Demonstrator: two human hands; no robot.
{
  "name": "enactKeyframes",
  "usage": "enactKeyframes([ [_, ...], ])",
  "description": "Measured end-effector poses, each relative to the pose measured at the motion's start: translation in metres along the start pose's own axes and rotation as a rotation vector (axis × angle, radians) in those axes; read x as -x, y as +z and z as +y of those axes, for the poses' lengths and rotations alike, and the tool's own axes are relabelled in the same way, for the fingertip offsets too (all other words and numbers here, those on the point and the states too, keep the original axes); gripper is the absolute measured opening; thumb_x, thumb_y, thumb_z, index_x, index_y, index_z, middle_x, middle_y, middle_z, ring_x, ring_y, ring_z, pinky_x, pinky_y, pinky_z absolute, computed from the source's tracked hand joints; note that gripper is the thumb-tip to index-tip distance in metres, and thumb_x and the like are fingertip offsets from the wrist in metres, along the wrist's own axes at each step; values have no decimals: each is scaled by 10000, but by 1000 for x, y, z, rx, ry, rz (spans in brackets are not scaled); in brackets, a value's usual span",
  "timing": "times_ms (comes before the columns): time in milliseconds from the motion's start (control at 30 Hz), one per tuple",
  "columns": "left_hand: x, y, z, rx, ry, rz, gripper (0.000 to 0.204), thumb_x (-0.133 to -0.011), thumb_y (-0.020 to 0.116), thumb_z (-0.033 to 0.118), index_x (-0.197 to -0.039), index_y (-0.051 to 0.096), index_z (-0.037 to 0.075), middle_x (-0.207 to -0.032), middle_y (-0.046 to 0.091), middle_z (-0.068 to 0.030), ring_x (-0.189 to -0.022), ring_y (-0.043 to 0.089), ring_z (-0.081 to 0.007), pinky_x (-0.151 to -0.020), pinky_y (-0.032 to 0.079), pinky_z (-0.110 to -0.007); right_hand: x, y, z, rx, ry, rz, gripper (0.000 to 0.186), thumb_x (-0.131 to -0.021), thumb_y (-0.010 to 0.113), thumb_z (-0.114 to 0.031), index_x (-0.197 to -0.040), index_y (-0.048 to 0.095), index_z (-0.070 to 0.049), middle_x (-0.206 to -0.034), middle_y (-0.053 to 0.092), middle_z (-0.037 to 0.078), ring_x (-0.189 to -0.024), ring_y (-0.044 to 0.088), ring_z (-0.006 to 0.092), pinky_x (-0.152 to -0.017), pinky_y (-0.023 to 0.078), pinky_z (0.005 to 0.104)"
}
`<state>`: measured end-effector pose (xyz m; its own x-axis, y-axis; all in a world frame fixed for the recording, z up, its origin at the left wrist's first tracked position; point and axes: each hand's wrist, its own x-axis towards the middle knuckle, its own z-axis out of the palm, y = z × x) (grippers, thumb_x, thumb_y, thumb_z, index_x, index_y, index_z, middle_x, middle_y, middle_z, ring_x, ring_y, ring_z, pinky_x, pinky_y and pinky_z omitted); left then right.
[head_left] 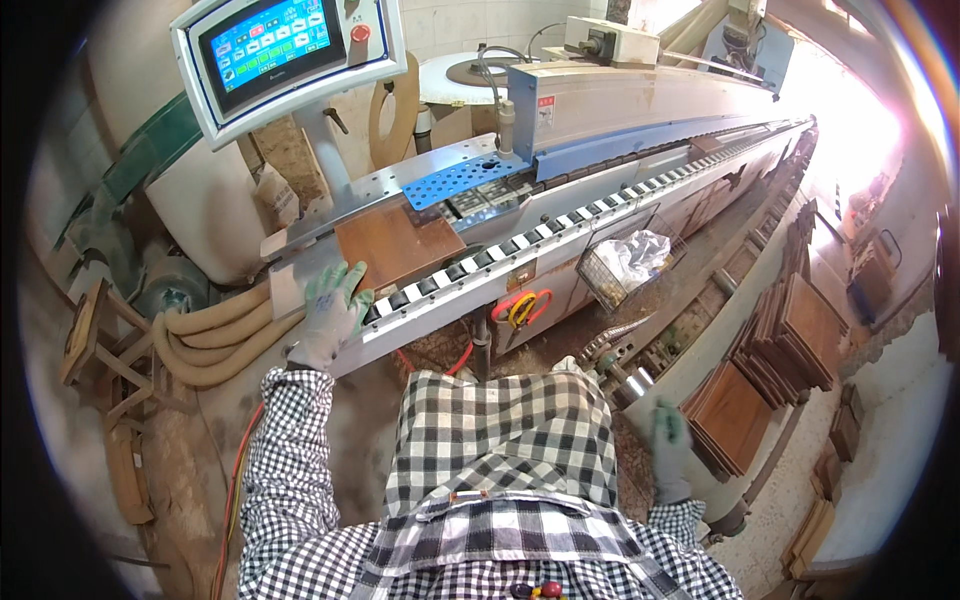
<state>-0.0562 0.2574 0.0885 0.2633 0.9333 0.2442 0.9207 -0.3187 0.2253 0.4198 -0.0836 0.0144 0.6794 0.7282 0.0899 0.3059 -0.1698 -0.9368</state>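
A brown wooden panel (pixel 395 243) lies flat at the infeed end of a long edge-banding machine (pixel 640 90), partly on its bed. My left hand (pixel 335 303), in a grey glove with green fingertips, rests at the panel's near left corner, fingers stretched out. Beside the panel runs a black-and-white roller track (pixel 510 246). On my right, my gloved right hand (pixel 671 450) hangs low, close to a stack of brown panels (pixel 727 417); motion blur hides how its fingers sit. No panel shows in that hand.
A control screen (pixel 272 48) with a red stop button stands at upper left. Under the track hang a wire basket (pixel 606 282) holding clear plastic and scissors (pixel 521 308) with red and yellow handles. Ribbed hoses (pixel 215 345) loop at left. More leaning panels (pixel 795 335) stand at right.
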Motion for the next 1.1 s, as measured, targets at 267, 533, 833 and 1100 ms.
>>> enactKeyframes([
  [267, -42, 9, 57, -70, -46, -130, 623, -1014, 513, 547, -1560, 441, 255, -1608, 412, -149, -1517, 298, -375, -1235, 176, -570, -14, -178, 63, 274, -115, 633, 388, -1087, 540, -205, -1412, 558, 5, -1420, 594, 149, -1267, 582, 233, -1066, 472, 341],
  [533, -56, 14, 84, -84, -45, -150, 607, -1012, 525, 516, -1555, 451, 253, -1608, 410, -160, -1509, 306, -387, -1230, 188, -574, 8, -311, 223, -488, 469, 539, 419, -982, 683, -457, -1211, 635, -110, -1040, 638, 23, -887, 600, 156, -781, 496, 310],
  [833, -62, 7, 103, -55, -58, -186, 627, -1017, 500, 523, -1575, 422, 248, -1618, 396, -171, -1513, 307, -374, -1221, 189, -537, 3, -273, 193, -665, 452, 330, 705, -988, 597, -591, -1338, 572, 20, -1277, 664, 145, -1142, 636, 262, -961, 516, 394],
  [1100, -92, 33, 133, -84, -6, -160, 639, -1023, 487, 529, -1575, 428, 212, -1615, 396, -194, -1507, 329, -396, -1225, 200, -536, -2, -263, 165, -685, 442, 256, 767, -1016, 533, -605, -1415, 517, 50, -1444, 567, 169, -1298, 555, 295, -1107, 444, 406],
])
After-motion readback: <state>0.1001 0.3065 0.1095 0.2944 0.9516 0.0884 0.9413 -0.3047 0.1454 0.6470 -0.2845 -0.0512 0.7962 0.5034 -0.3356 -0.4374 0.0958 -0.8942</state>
